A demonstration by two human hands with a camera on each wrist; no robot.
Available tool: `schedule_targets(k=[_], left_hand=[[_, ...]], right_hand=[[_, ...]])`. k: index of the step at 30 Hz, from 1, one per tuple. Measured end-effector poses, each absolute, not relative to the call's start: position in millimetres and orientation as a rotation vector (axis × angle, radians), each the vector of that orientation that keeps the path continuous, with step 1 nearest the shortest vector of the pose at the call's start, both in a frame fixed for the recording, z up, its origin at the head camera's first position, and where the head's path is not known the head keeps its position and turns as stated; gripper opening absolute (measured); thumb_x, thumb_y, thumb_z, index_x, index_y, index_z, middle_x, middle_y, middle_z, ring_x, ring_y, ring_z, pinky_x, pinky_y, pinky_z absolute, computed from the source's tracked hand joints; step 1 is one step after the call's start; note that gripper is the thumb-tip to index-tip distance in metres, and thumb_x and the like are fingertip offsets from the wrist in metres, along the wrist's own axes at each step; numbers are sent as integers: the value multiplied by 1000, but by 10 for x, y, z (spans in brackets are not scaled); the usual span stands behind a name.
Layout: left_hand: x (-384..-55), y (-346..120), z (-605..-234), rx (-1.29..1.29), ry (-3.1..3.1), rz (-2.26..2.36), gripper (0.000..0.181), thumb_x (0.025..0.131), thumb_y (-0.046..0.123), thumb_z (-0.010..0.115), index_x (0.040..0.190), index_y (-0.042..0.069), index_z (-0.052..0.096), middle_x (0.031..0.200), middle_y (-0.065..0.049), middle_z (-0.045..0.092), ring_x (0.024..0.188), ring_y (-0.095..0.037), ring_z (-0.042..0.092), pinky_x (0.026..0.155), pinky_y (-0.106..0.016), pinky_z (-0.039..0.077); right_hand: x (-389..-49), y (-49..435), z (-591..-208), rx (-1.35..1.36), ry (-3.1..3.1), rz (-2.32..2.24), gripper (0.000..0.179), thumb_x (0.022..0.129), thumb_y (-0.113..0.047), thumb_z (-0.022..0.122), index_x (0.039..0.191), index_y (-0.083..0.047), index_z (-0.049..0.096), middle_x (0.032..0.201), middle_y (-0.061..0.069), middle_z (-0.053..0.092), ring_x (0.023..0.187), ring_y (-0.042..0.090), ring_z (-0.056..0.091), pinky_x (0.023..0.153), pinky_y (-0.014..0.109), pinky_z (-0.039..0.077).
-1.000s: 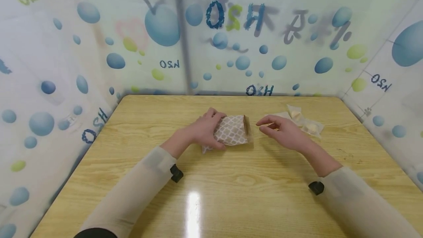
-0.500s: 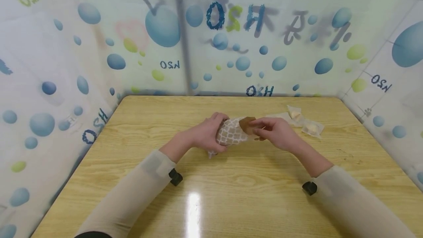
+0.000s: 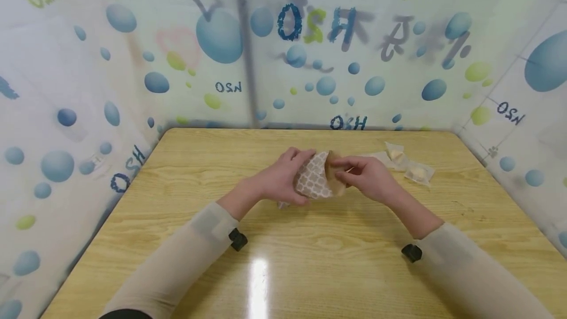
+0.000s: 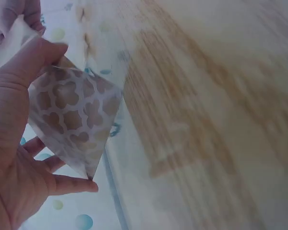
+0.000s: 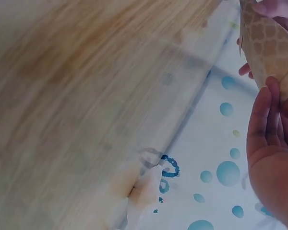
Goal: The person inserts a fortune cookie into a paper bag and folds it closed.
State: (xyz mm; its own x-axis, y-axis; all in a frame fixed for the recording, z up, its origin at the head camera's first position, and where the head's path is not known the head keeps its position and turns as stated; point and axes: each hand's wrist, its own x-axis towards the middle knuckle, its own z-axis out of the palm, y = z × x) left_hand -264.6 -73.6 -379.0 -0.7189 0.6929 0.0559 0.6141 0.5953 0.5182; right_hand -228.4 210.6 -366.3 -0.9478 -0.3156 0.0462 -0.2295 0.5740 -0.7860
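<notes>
A brown paper bag [image 3: 313,177] with a white lattice pattern is held over the middle of the table, its mouth toward the right. My left hand [image 3: 283,176] grips it from the left, thumb on the near side and fingers on the far side. In the left wrist view, the bag's folded corner [image 4: 81,115] shows between thumb and fingers. My right hand [image 3: 369,176] pinches the rim of the mouth, where the plain brown inside shows. The right wrist view has the right fingertips [image 5: 272,84] at the edge of the paper.
Small clear packets [image 3: 418,172] with pale contents lie on the wooden table [image 3: 336,255], right of the right hand. Another pale flat packet [image 3: 376,158] is partly behind that hand. A printed curtain [image 3: 283,87] stands behind the table.
My right hand has moved left from beside the bag and taken hold of its rim. The mouth has spread wider, and the left hand has shifted slightly right with the bag.
</notes>
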Motion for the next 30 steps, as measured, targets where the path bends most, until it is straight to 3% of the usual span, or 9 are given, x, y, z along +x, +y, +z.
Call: schedule_targets(k=[3, 6, 11, 17, 23, 30], left_hand=[[-2670, -771, -3815, 1123, 2645, 846, 104, 80, 22, 93, 166, 18, 34, 149, -15, 42, 126, -28, 52, 109, -46, 55], [-2688, -802, -3833, 1142, 2639, 868, 96, 81, 22, 90, 162, 17, 39, 146, -14, 44, 124, -26, 52, 106, -45, 55], [-2711, -832, -3839, 1110, 2619, 915, 94, 82, 20, 89, 162, 16, 40, 148, -13, 45, 124, -27, 52, 106, -44, 55], [-2710, -870, -3828, 1081, 2610, 926, 92, 83, 16, 89, 162, 15, 42, 146, -13, 48, 120, -25, 55, 103, -42, 57], [-2698, -897, -3810, 1100, 2627, 884, 85, 84, 18, 88, 158, 13, 47, 143, -13, 52, 119, -24, 56, 102, -41, 57], [-2687, -953, -3801, 1045, 2650, 863, 96, 83, 22, 91, 164, 12, 43, 148, -14, 51, 123, -26, 56, 106, -45, 56]], right_hand=[[-2284, 2113, -3679, -475, 2682, -1356, 34, 109, -14, 68, 142, -6, 73, 125, 19, 80, 92, 25, 79, 83, 48, 66], [-2280, 2115, -3684, -483, 2682, -1359, 35, 109, -14, 68, 143, -6, 73, 128, 20, 79, 93, 24, 80, 84, 47, 66], [-2284, 2095, -3673, -462, 2700, -1351, 34, 109, -14, 68, 142, -6, 73, 128, 20, 79, 93, 22, 80, 84, 48, 66], [-2277, 2082, -3672, -429, 2661, -1394, 34, 109, -11, 67, 142, -3, 72, 125, 21, 79, 96, 31, 82, 88, 49, 66], [-2281, 2099, -3691, -432, 2605, -1426, 35, 110, -10, 66, 143, 0, 70, 134, 24, 75, 96, 23, 82, 90, 46, 67], [-2276, 2368, -3663, -428, 2622, -1372, 36, 111, -17, 65, 145, -3, 70, 129, 25, 76, 97, 30, 79, 86, 41, 67]])
